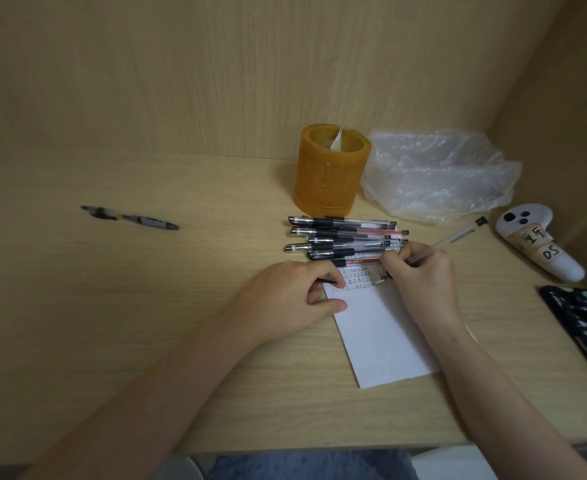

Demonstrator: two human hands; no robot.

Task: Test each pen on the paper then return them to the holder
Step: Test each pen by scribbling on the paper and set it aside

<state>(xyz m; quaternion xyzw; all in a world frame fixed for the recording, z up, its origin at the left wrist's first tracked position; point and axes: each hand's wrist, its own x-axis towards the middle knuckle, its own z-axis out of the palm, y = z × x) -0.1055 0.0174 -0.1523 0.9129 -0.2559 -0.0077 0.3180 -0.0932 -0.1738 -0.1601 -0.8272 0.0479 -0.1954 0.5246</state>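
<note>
A white sheet of paper (pixel 382 337) lies on the wooden desk, with rows of small written marks near its top edge. My right hand (pixel 420 275) grips a clear pen (pixel 454 237) with its tip on the paper's top right. My left hand (pixel 295 299) rests on the paper's left edge, fingers curled around a small black pen cap (pixel 326 281). Several capped clear pens (pixel 344 239) lie stacked just beyond the paper. The orange cylindrical holder (pixel 330 171) stands behind them, with a paper scrap inside.
A lone dark pen (pixel 129 218) lies far left on the desk (pixel 146 306). Crumpled clear plastic (pixel 437 174) sits right of the holder. A white controller (pixel 541 240) and a dark patterned phone case (pixel 586 327) lie at the right. A wooden wall rises behind.
</note>
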